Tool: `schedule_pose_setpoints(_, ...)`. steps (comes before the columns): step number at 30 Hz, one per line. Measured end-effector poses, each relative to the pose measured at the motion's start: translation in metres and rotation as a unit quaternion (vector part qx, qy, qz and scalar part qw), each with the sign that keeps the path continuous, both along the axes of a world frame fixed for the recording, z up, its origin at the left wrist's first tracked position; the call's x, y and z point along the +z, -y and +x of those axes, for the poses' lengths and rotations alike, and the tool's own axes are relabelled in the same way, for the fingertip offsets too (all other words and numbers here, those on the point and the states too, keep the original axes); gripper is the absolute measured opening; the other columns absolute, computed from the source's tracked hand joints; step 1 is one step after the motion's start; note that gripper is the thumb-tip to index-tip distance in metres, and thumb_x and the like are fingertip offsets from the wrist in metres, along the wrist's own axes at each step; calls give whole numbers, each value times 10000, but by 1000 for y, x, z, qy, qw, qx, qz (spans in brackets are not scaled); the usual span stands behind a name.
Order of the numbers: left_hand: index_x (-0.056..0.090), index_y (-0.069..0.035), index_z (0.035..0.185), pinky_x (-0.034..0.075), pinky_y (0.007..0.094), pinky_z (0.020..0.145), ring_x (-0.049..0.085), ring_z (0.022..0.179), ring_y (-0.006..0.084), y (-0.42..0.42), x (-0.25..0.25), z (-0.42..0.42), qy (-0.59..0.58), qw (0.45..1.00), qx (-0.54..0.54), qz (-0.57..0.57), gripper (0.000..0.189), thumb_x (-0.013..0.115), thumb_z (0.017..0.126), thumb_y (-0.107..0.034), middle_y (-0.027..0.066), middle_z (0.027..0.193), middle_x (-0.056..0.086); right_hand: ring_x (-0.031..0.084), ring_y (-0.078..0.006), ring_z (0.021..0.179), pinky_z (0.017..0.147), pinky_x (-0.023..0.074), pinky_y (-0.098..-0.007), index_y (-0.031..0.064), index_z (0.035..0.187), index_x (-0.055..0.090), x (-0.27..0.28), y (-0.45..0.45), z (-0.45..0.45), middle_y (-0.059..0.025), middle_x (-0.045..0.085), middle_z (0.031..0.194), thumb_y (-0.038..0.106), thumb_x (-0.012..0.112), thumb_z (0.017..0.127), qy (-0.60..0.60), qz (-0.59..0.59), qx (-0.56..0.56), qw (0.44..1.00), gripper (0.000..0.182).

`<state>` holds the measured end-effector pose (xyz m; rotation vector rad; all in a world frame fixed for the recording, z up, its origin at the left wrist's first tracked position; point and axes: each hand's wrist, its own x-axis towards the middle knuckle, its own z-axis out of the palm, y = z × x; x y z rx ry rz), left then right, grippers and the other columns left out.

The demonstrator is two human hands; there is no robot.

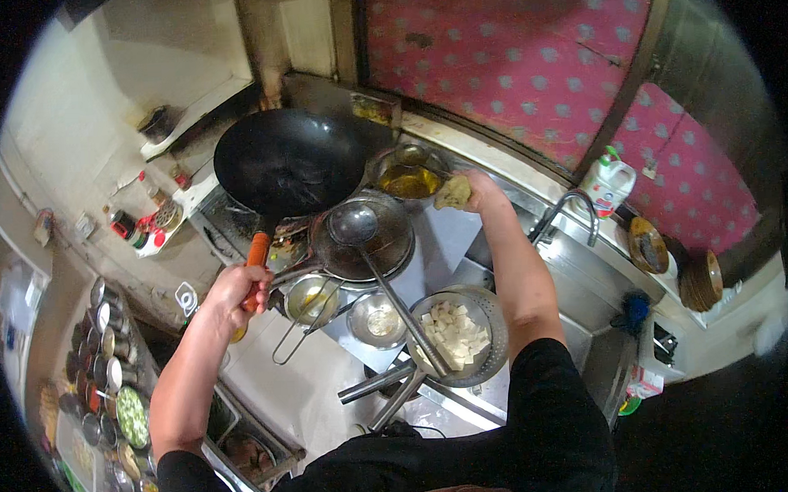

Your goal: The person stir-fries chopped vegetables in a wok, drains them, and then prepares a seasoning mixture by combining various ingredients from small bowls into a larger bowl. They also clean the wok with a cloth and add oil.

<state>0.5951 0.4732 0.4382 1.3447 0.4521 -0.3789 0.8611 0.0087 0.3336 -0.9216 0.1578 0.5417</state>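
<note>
My left hand (241, 289) is closed around the orange handle (257, 249) of a black wok (298, 161), which is tilted over the stove. The wok's inside looks bare and shiny. My right hand (474, 190) grips a crumpled yellowish cloth (454, 192) beside a metal pot of yellow oil (409, 180). A ladle (353, 223) rests in a round wire strainer (394, 246) between my arms. Nearer to me, white tofu-like cubes (455, 332) fill a bowl set in a perforated metal colander (496, 314).
Small metal bowls (377, 319) stand near the strainer. A sink (574, 304) with a curved faucet (587, 204) lies at the right, a white jug (609, 184) behind it. Seasoning containers (111, 341) crowd the left. Several metal handles (380, 383) jut towards me.
</note>
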Motion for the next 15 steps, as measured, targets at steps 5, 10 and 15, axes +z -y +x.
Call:
schedule_pose_setpoints(5, 485, -77, 713, 408, 271, 350, 456, 436, 97, 13, -10, 42, -12, 997, -59, 50, 137, 560, 827, -68, 3, 590, 478, 632, -291, 730, 689, 546, -439, 10, 968, 546, 105, -46, -88, -142, 616, 817, 155, 440, 963, 42, -53, -63, 996, 179)
schedule_pose_setpoints(10, 489, -83, 755, 392, 255, 410, 454, 468, 94, 22, -7, 58, -40, 975, -206, -73, 124, 564, 852, -64, -13, 603, 493, 634, -315, 678, 626, 551, -473, 11, 926, 547, 146, -57, -152, -142, 614, 776, 175, 485, 952, 61, -143, -114, 981, 177)
schedule_pose_setpoints(15, 478, -72, 847, 394, 266, 391, 458, 467, 93, 40, -3, 41, -38, 920, -363, -145, 107, 585, 850, -70, -6, 641, 485, 645, -298, 676, 591, 540, -459, -24, 941, 610, 148, -66, -238, -158, 643, 822, 164, 551, 929, 38, -287, -246, 925, 197)
